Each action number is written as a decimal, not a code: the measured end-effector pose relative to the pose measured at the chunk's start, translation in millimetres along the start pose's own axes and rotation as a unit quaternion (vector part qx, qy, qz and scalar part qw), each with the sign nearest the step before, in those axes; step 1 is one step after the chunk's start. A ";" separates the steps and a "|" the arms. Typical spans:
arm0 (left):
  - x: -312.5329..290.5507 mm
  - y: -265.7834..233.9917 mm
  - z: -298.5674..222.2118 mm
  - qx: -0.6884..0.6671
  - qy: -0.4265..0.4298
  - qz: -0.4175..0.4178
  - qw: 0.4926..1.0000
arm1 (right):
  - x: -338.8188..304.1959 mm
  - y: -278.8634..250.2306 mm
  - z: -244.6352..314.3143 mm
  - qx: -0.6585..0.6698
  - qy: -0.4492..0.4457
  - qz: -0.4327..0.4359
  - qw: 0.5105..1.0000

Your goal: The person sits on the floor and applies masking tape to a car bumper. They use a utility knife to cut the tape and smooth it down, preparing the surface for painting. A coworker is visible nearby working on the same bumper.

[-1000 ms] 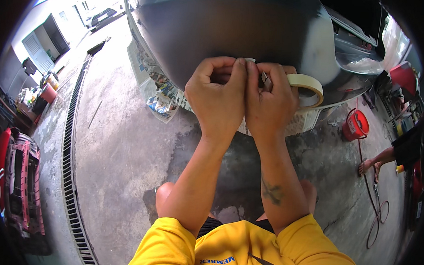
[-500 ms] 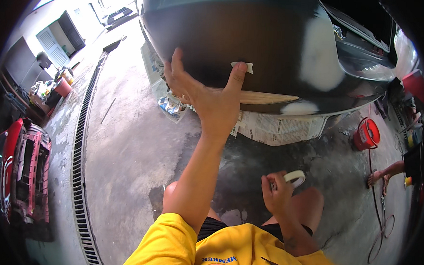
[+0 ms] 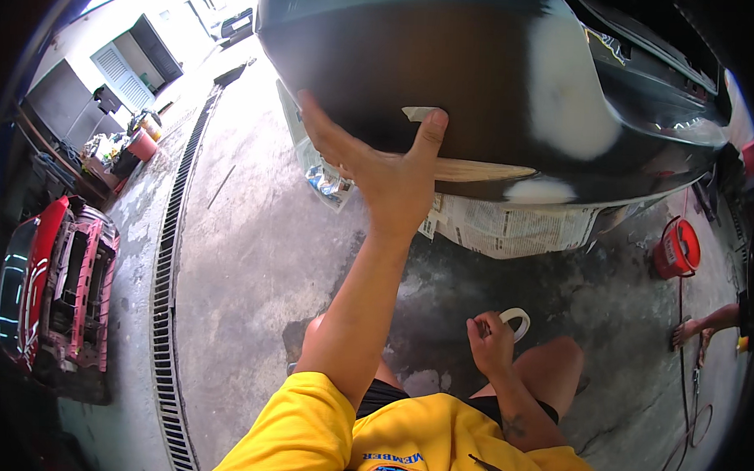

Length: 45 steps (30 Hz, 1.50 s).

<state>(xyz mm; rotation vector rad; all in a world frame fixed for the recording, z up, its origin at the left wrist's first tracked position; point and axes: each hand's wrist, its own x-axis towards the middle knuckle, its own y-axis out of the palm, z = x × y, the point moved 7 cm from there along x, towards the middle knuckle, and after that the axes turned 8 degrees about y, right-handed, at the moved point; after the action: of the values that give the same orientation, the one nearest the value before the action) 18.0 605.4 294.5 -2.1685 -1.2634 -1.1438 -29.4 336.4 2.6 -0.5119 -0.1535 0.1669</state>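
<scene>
My left hand (image 3: 390, 173) reaches up to the dark car bumper (image 3: 477, 71), fingers stretched and thumb spread away from them. The thumb tip is at the right end of a short pale tape piece (image 3: 413, 113) on the bumper. Under the palm runs a long tan strip (image 3: 485, 172), its left part hidden by the hand. Lower down, in front of my knees, my right hand (image 3: 492, 346) has its fingers closed on a roll of masking tape (image 3: 521, 324), held upright and apart from the car.
Newspaper (image 3: 516, 229) hangs below the bumper. A red bucket (image 3: 678, 249) stands at right, near another person's foot (image 3: 686, 333) and a thin hose (image 3: 684, 417). A floor drain grate (image 3: 167, 268) runs along the left, beside a red car part (image 3: 43, 280).
The view has turned a little, shifting the surroundings to the right. My left hand's fingers have straightened, with the thumb still by the tape piece. My right hand keeps the roll, now slightly turned.
</scene>
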 end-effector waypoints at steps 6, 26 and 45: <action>-5.0 -1.2 14.5 0.014 -0.108 0.024 0.994 | 2.0 3.8 -10.1 0.036 0.043 0.011 0.998; 10.1 -31.7 -13.8 0.122 0.073 -0.048 0.989 | 4.0 -17.9 -23.8 0.052 0.079 -0.005 0.995; 47.5 -32.5 -45.2 0.194 0.161 0.095 0.963 | 3.8 -21.3 -17.7 0.085 0.068 -0.003 0.994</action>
<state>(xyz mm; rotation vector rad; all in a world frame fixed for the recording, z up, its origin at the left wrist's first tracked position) -17.7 618.1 357.1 -1.6941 -1.0115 -1.0186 -19.8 310.5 -1.6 -0.3521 -0.0077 0.1376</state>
